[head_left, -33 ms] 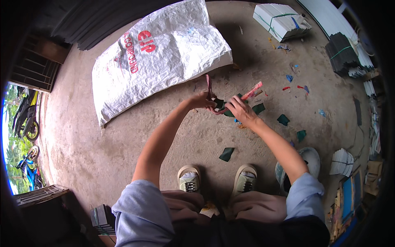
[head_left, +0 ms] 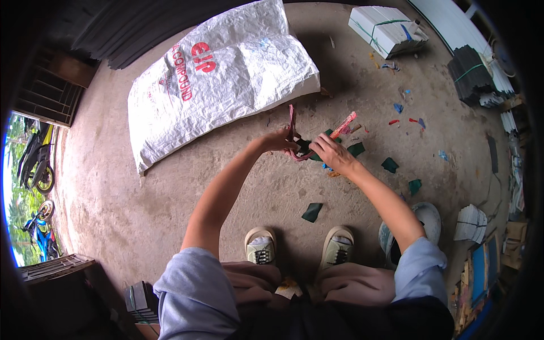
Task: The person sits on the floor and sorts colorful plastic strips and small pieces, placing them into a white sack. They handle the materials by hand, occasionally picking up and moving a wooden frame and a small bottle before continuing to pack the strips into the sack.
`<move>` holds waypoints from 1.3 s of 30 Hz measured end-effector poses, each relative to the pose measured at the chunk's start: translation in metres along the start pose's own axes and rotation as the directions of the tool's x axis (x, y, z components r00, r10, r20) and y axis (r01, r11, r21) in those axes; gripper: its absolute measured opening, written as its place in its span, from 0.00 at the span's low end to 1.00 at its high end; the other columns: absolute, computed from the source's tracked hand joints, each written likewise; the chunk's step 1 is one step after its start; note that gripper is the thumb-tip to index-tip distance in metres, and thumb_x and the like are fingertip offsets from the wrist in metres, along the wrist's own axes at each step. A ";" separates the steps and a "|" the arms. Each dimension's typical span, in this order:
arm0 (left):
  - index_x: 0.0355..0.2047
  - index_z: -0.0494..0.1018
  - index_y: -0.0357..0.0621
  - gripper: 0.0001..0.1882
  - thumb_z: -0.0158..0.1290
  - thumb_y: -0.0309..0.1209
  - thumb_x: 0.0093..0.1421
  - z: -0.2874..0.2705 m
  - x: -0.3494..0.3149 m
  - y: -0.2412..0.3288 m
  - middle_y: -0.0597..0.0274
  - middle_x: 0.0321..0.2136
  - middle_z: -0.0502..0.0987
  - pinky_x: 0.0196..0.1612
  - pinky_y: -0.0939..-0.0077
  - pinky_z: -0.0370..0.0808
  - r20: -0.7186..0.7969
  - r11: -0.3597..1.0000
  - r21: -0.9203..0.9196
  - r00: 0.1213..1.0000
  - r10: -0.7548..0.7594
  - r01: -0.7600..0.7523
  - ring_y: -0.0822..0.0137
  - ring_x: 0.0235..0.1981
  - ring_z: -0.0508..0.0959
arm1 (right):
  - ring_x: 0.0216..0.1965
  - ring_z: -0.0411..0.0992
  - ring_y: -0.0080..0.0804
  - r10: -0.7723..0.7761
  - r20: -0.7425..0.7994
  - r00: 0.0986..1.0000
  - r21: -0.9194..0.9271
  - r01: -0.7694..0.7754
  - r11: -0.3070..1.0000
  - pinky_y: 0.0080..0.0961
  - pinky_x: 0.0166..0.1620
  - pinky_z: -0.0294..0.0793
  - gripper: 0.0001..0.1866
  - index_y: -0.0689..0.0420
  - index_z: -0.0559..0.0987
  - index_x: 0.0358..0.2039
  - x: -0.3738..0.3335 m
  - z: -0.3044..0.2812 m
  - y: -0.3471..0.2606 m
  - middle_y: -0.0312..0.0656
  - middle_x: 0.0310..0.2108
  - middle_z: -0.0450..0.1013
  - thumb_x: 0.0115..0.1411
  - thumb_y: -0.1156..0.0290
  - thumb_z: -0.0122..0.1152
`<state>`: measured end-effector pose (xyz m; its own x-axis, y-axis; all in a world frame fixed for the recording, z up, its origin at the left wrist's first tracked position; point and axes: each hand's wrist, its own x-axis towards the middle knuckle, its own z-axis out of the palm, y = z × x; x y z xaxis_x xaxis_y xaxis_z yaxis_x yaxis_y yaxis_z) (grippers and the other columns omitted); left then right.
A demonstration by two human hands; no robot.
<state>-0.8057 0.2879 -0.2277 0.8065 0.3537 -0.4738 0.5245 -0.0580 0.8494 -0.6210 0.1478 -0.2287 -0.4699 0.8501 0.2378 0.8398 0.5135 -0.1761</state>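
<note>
My left hand (head_left: 277, 139) is closed around a dull red, limp strip (head_left: 292, 117). One end of the strip stands up above the fingers, and a loop of it hangs toward my right hand. Fingers bent, my right hand (head_left: 333, 154) grips a straight, red-stained stick-like piece (head_left: 344, 126) that slants up past the knuckles; its exact kind is unclear. Dark green scraps (head_left: 356, 149) lie beneath and beside the hands, partly hidden by them. Another green scrap (head_left: 312, 212) rests on the concrete nearer my shoes.
A big white woven sack (head_left: 226, 73) lies flat beyond my hands. Tied white stacks (head_left: 382, 28) and a dark bundle (head_left: 470, 73) stand far right. A pale round container (head_left: 429, 218) sits beside my right forearm. Blue and red bits (head_left: 398, 107) are scattered on the floor.
The red-stained piece has shifted slightly left and tilted more upright. The strip's upper end has moved slightly right. Both hands stay nearly in place.
</note>
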 end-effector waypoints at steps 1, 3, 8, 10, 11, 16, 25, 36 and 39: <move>0.52 0.64 0.42 0.25 0.53 0.31 0.54 0.004 -0.008 0.008 0.62 0.31 0.76 0.31 0.81 0.73 0.063 0.995 0.101 0.998 -0.007 0.000 0.75 0.28 0.75 | 0.49 0.60 0.40 -0.015 0.035 0.999 0.001 0.015 1.000 0.33 0.50 0.68 0.24 0.61 0.65 0.47 -0.002 0.001 -0.001 0.47 0.41 0.63 0.46 0.84 0.52; 0.53 0.64 0.44 0.25 0.53 0.32 0.54 0.008 -0.011 0.014 0.62 0.32 0.76 0.34 0.79 0.73 0.170 0.992 0.122 0.985 0.019 -0.040 0.74 0.30 0.75 | 0.51 0.59 0.39 -0.040 0.106 0.994 -0.001 0.040 0.999 0.33 0.53 0.66 0.29 0.60 0.61 0.52 -0.007 0.002 -0.001 0.47 0.46 0.61 0.46 0.84 0.51; 0.43 0.71 0.40 0.19 0.57 0.32 0.50 0.023 -0.007 0.017 0.63 0.31 0.76 0.32 0.80 0.73 0.265 0.964 0.243 0.963 0.042 -0.109 0.74 0.29 0.75 | 0.56 0.55 0.38 -0.111 -0.086 0.990 -0.085 0.104 0.991 0.33 0.59 0.58 0.37 0.56 0.54 0.59 0.006 -0.022 -0.020 0.45 0.53 0.55 0.46 0.84 0.51; 0.45 0.68 0.39 0.24 0.59 0.32 0.47 0.028 -0.008 0.038 0.60 0.32 0.77 0.35 0.78 0.74 0.247 0.969 0.248 0.968 -0.047 -0.016 0.72 0.32 0.76 | 0.56 0.54 0.38 -0.060 -0.041 0.997 -0.086 0.056 0.995 0.34 0.59 0.57 0.36 0.56 0.56 0.58 0.000 -0.025 -0.016 0.44 0.52 0.56 0.46 0.83 0.52; 0.48 0.67 0.39 0.27 0.60 0.32 0.46 0.032 -0.007 0.039 0.59 0.33 0.77 0.37 0.77 0.73 0.164 0.965 0.263 0.986 -0.024 -0.020 0.70 0.34 0.76 | 0.56 0.54 0.38 -0.050 -0.024 0.998 -0.081 0.048 0.996 0.34 0.59 0.57 0.35 0.57 0.57 0.57 -0.006 -0.025 -0.012 0.44 0.51 0.56 0.46 0.82 0.53; 0.60 0.47 0.41 0.50 0.65 0.36 0.42 0.035 -0.009 0.037 0.52 0.44 0.73 0.50 0.71 0.68 -0.016 0.996 0.083 1.000 0.026 -0.025 0.63 0.47 0.72 | 0.53 0.56 0.40 0.047 0.002 0.999 -0.003 -0.047 0.999 0.34 0.55 0.61 0.27 0.59 0.65 0.50 -0.016 -0.029 -0.014 0.44 0.48 0.58 0.46 0.80 0.55; 0.59 0.52 0.46 0.41 0.62 0.31 0.47 0.045 0.000 0.035 0.49 0.54 0.61 0.49 0.69 0.70 -0.121 0.973 -0.186 0.986 0.116 -0.137 0.59 0.50 0.69 | 0.41 0.68 0.37 0.094 -0.125 0.988 0.006 -0.094 0.996 0.31 0.46 0.69 0.20 0.62 0.72 0.41 -0.017 -0.026 -0.003 0.42 0.35 0.71 0.44 0.80 0.59; 0.44 0.65 0.45 0.25 0.60 0.37 0.46 0.044 0.042 -0.043 0.48 0.42 0.66 0.50 0.62 0.67 -0.475 0.856 0.516 0.834 0.280 0.006 0.52 0.48 0.68 | 0.39 0.70 0.48 0.826 -0.159 0.541 -0.009 -0.838 0.546 0.38 0.39 0.70 0.17 0.64 0.70 0.36 -0.048 -0.021 0.067 0.52 0.34 0.71 0.47 0.71 0.63; 0.47 0.61 0.48 0.29 0.61 0.37 0.46 0.064 0.050 -0.059 0.47 0.46 0.63 0.51 0.61 0.64 -0.464 0.770 0.636 0.825 0.322 0.057 0.50 0.50 0.64 | 0.37 0.71 0.51 0.938 -0.219 0.269 0.045 -0.957 0.285 0.39 0.37 0.72 0.20 0.63 0.69 0.36 -0.094 -0.002 0.113 0.55 0.33 0.71 0.46 0.67 0.64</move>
<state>-0.7788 0.2491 -0.3167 0.7078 0.7063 -0.0092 0.6232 -0.6182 0.4790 -0.4811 0.1258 -0.2695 0.7209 0.6846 0.1077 0.6769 -0.6623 -0.3212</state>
